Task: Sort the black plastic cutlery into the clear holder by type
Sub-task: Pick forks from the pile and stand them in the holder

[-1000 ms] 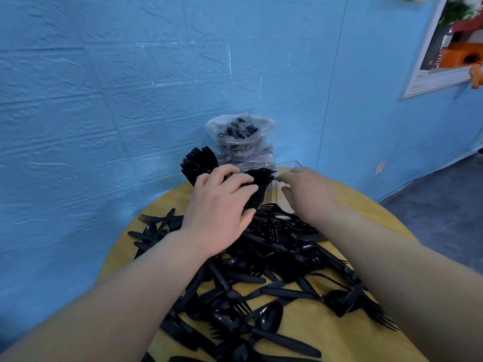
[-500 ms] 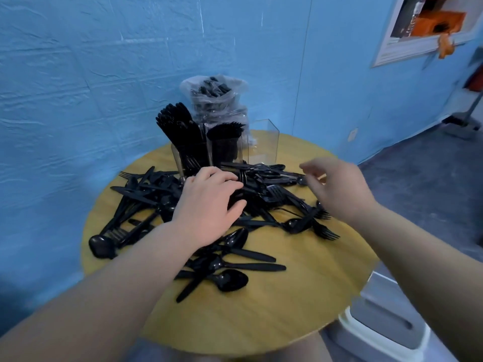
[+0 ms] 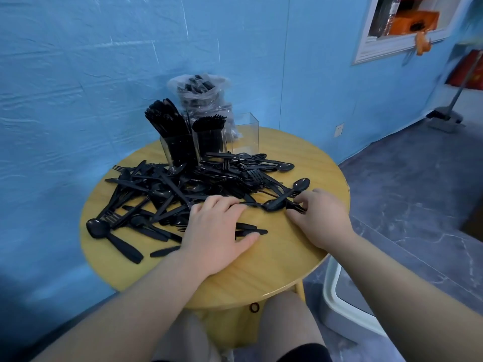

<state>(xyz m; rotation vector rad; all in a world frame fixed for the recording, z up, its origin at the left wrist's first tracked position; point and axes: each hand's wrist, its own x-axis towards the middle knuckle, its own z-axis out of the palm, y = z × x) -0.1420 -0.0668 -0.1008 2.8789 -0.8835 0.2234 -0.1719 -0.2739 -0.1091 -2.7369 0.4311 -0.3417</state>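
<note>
Black plastic cutlery [image 3: 198, 184] lies in a loose heap of forks, spoons and knives across the middle and left of a round yellow wooden tabletop [image 3: 274, 270], seen from above by the person seated at it. Nearest the viewer, two bare forearms reach forward over the tabletop's near edge. The left hand [image 3: 217, 236] lies palm down with fingers straight and spread, resting on the near edge of the heap and covering a few pieces; a knife handle [image 3: 252, 232] sticks out from under it to the right. The right hand [image 3: 321, 218] is at the right edge of the heap, fingers curled, its fingertips on a fork [image 3: 296, 207] lying beside a spoon [image 3: 273, 204]; whether it actually grips the fork cannot be told. A single large spoon [image 3: 95, 228] lies apart at the left edge of the tabletop. Beyond the heap, at the far side, stands the clear holder [image 3: 245, 134] with three compartments: the left one packed with upright black pieces, the middle one also filled, the right one see-through. Just behind it sits a clear plastic bag [image 3: 201, 92] holding more black cutlery, against a blue wall [image 3: 78, 74].
</note>
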